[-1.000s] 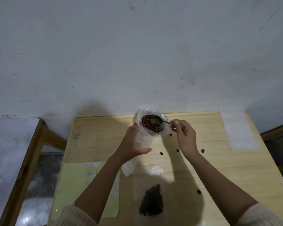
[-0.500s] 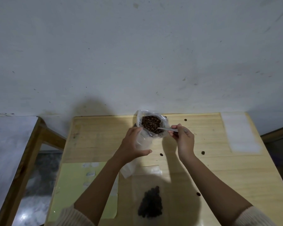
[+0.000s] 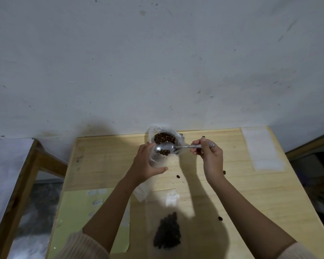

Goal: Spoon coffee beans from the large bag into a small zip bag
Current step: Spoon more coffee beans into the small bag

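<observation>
- Grips the clear side of the large bag (image 3: pixel 152 130) with the left hand (image 3: pixel 145 165), fingers curled round it, at the far edge of the table (image 3: pixel 251 193).
- Pinches the handle of the spoon (image 3: pixel 166 147) in the right hand (image 3: pixel 211 156), just right of that bag.
- Holds a few coffee beans (image 3: pixel 164 151) in the spoon's bowl, over the bag's open mouth.
- Leaves the small zip bag (image 3: pixel 171 199) flat at the near edge, dark beans inside, well apart from both hands.

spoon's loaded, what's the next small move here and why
Probably carry the spoon level toward the small zip bag lying nearer the person. Its bowl holds beans at the mouth of the large bag, the right hand pinches the handle, and stray beans dot the table.
</observation>
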The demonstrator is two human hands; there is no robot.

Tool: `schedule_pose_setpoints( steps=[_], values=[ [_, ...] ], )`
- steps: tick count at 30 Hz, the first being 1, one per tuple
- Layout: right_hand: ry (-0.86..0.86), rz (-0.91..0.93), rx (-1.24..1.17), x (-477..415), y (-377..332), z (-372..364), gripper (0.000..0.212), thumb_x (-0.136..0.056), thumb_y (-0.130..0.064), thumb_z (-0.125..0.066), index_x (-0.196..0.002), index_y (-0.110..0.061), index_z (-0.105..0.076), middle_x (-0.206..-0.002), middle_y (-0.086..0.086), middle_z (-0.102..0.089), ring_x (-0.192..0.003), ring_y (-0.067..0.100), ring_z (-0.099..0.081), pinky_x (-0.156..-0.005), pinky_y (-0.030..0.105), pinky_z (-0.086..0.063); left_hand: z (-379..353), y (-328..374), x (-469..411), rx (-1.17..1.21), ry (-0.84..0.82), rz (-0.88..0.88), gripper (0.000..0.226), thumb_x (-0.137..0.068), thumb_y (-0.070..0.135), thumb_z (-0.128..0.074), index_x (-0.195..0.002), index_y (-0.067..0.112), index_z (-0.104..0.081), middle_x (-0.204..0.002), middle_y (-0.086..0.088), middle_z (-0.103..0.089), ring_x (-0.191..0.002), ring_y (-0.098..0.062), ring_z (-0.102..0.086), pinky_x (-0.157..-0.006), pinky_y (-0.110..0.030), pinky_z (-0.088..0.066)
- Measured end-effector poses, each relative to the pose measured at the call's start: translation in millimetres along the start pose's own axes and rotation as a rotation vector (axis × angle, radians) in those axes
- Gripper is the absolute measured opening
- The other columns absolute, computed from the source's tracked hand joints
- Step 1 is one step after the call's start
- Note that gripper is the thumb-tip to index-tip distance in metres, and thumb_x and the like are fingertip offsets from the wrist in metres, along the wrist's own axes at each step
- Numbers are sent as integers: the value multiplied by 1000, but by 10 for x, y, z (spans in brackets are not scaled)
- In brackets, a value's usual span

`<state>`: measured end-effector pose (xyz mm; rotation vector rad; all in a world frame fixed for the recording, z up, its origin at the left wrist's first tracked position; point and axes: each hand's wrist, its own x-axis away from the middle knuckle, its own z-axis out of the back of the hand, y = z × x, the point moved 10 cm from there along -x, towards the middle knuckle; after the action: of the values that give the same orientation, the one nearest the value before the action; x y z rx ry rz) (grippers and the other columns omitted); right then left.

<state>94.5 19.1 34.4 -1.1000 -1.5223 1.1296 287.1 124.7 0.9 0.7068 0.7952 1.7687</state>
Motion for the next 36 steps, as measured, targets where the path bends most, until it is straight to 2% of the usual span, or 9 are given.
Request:
schedule_pose_setpoints(
  steps=[2, 4, 7, 11, 15, 20, 25, 30, 36],
  values=[
    [46, -3, -29, -30, 32, 77, 31, -98, -16, -46, -75, -7, -64, -66, -2, -66, -57, 13, -57, -61, 19, -50, 5, -9, -1, 15, -2, 5, 101, -55, 55, -74, -138, 11, -38, -135, 0, -38, -124, -9, -34, -102, -23, -31],
    [82, -6, -35, -57, 76, 132, 30, -98, -18, -45, -77, -7, -64, -66, -2, -66, -60, 13, -58, -63, 19, -52, 4, -22, -1, 26, -6, 7, 99, -56, 52, -76, -138, 12, -37, -134, 0, -37, -123, -7, -35, -97, -10, -29],
    [90, 23, 55, -68, 146, 113, 26, -98, -17, -46, -86, -5, -66, -80, 6, -65, -72, 17, -62, -74, 26, -54, 11, -30, 9, 35, -3, 0, 96, -58, 49, -78, -138, 14, -38, -133, 2, -38, -119, -4, -36, -90, 0, -29],
    [33, 22, 218, -32, 346, -41, 18, -96, -18, -48, -92, -15, -66, -87, 8, -68, -83, 22, -65, -83, 35, -53, 13, 1, 22, 56, -25, 9, 91, -59, 46, -78, -136, 17, -39, -131, 6, -38, -121, -6, -37, -101, -25, -36],
    [19, -137, 165, 38, 602, -197, 24, -97, -15, -48, -86, -8, -68, -75, 9, -68, -69, 13, -66, -82, 35, -54, -27, -31, 45, 79, -61, 51, 93, -59, 46, -78, -138, 19, -37, -132, 12, -35, -122, -4, -36, -103, -26, -35],
    [52, -250, 65, 27, 668, -233, 29, -97, -16, -47, -79, -8, -67, -68, 8, -67, -67, 17, -64, -78, 28, -56, -63, -70, 64, 81, -81, 73, 95, -62, 40, -83, -141, 21, -33, -133, 17, -29, -127, -5, -34, -105, -27, -33],
    [136, -238, -10, -46, 538, -58, 30, -97, -16, -48, -74, -9, -66, -57, -2, -67, -59, 13, -63, -71, 23, -56, -19, -27, 62, 74, -65, 69, 98, -59, 48, -77, -142, 20, -33, -139, 9, -34, -129, -7, -35, -107, -33, -34],
    [186, -193, -95, -66, 251, 136, 31, -97, -15, -47, -72, -8, -62, -62, -3, -66, -56, 12, -59, -69, 24, -54, 52, 0, 90, 39, -29, 77, 98, -61, 47, -81, -142, 20, -33, -143, 3, -38, -133, -13, -34, -109, -44, -33],
    [87, -115, -93, 23, -83, 79, 32, -98, -17, -46, -71, -8, -62, -62, -2, -65, -51, 9, -57, -61, 20, -53, 99, 59, 126, -7, 7, 75, 97, -60, 44, -84, -140, 17, -37, -137, -3, -44, -127, -18, -41, -103, -46, -39]
  ],
)
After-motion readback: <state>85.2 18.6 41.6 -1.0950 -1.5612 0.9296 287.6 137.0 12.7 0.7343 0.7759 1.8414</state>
